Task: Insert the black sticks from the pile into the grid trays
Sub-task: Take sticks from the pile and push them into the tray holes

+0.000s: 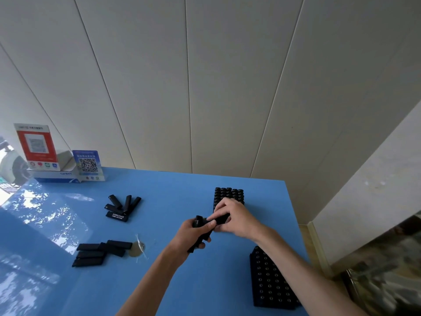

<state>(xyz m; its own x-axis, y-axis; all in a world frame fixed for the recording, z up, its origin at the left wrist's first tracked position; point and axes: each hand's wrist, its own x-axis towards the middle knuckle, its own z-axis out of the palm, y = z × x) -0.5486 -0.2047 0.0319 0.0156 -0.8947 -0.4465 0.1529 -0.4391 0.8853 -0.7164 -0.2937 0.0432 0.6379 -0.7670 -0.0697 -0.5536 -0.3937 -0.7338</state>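
My left hand (193,232) grips a bunch of black sticks (199,221) above the blue table. Just to its right, my right hand (232,218) pinches one black stick (222,219) at the top of that bunch. Behind my right hand stands a black grid tray (229,194) filled with sticks, partly hidden by the fingers. A second grid tray (270,279), also full, lies near the front right. Loose sticks form one pile (123,207) at the back left and another pile (100,252) closer to me.
The blue table (173,197) ends at a right edge close to the near tray. A blue QR sign (88,165), a red-and-white sign (36,145) and a white box (58,176) stand at the back left. A round patch with clear film (137,248) lies beside the near pile.
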